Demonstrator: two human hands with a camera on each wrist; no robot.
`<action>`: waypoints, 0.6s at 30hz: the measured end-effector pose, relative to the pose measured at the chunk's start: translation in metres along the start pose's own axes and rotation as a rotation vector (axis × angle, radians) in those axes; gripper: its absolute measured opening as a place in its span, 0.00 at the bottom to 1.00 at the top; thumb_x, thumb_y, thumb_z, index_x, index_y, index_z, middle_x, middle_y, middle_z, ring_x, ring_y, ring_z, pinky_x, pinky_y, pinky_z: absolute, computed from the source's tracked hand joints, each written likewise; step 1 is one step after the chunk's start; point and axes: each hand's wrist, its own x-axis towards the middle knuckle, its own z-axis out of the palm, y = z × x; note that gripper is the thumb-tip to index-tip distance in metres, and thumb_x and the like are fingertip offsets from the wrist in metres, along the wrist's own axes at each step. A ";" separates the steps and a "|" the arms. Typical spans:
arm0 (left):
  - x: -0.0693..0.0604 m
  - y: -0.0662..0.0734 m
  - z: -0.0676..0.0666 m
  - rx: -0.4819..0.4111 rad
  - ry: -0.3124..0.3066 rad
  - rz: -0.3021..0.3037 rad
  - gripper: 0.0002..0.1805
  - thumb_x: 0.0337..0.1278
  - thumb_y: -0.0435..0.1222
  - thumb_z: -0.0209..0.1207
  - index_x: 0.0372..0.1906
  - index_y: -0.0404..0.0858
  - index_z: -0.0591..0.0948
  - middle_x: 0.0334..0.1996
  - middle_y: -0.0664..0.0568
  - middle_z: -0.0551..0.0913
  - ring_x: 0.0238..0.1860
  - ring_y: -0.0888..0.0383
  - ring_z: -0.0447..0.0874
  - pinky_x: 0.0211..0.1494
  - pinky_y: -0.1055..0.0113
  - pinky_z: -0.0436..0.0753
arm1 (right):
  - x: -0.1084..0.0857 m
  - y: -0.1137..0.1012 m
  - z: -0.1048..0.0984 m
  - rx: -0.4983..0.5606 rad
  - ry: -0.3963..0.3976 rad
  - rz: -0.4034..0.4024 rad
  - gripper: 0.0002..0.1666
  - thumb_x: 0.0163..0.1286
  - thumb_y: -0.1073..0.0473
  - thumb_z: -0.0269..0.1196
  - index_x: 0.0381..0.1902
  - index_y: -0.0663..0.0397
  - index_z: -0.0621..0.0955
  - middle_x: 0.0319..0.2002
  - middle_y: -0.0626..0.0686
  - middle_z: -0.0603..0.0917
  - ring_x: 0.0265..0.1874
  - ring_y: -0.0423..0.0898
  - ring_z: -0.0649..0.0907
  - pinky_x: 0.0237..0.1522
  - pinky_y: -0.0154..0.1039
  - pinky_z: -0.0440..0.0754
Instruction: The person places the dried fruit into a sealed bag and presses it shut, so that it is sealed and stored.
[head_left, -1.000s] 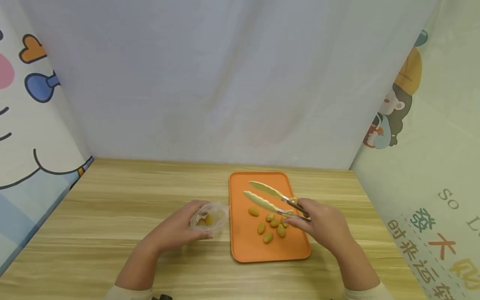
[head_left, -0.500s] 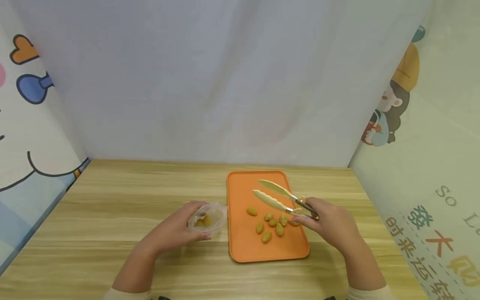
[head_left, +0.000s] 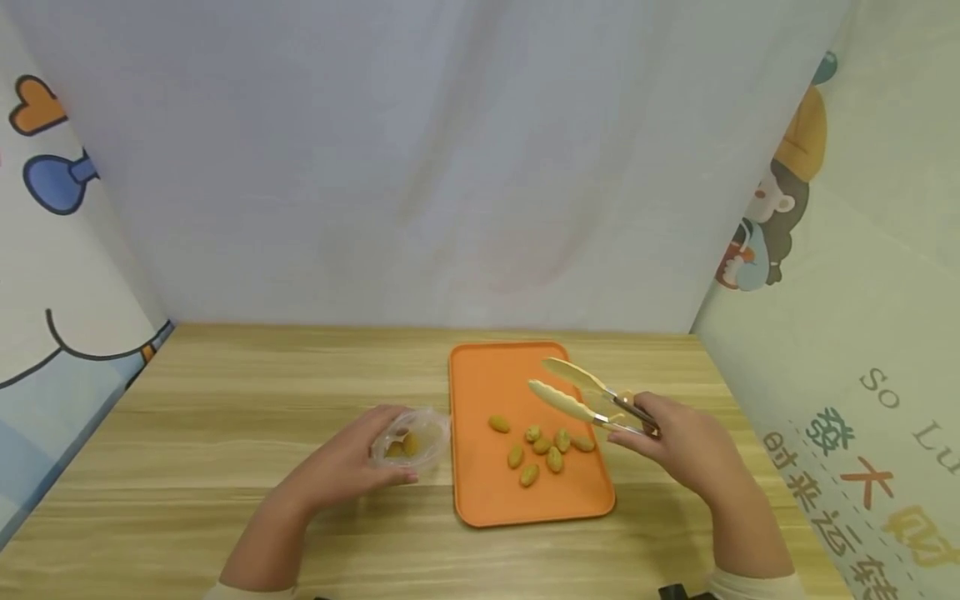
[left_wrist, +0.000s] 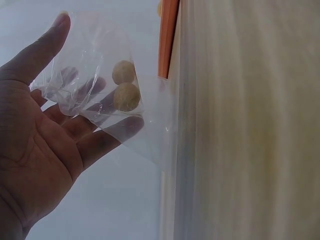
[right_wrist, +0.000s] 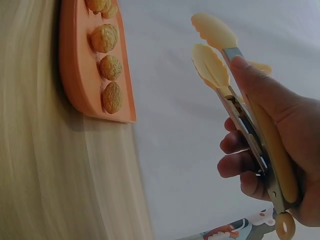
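My left hand (head_left: 348,462) is curled round a clear plastic bag (left_wrist: 97,50), its thumb on one side and fingers on the other. Two brown, wrinkled, nut-like pieces (left_wrist: 126,96) lie inside it. In my right hand (head_left: 693,446) is a pair of food tongs (head_left: 592,400) with cream scalloped tips and metal arms. The right wrist view shows the tips apart, with nothing between them. They hang above the right side of an orange tray (head_left: 487,367), where several similar oval, wrinkled pieces (head_left: 542,446) lie loosely grouped.
The tray stands on a wood-grain table (head_left: 300,375), right of the bag. A pale curtain (head_left: 420,167) closes off the back. Printed cloths hang at left and right, the right one (head_left: 862,292) with a cartoon figure and writing.
My right hand has carried the tongs to the right across the tray, uncovering a piece near its right edge. The left hand with the bag stays almost in place; the head view shifts slightly.
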 end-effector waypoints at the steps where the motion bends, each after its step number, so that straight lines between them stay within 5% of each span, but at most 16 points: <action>1: 0.000 0.000 0.000 0.003 0.000 0.001 0.39 0.45 0.51 0.74 0.65 0.52 0.72 0.57 0.57 0.77 0.51 0.57 0.77 0.55 0.54 0.77 | -0.001 0.001 -0.001 0.008 -0.010 0.005 0.26 0.61 0.28 0.61 0.31 0.41 0.72 0.20 0.41 0.68 0.15 0.38 0.64 0.18 0.35 0.62; 18: -0.011 0.010 0.014 -0.021 -0.002 -0.039 0.40 0.46 0.52 0.73 0.66 0.53 0.70 0.58 0.58 0.75 0.51 0.58 0.77 0.55 0.54 0.77 | -0.011 0.021 -0.009 0.067 -0.090 0.034 0.27 0.59 0.31 0.65 0.30 0.44 0.71 0.21 0.44 0.68 0.18 0.40 0.65 0.20 0.36 0.64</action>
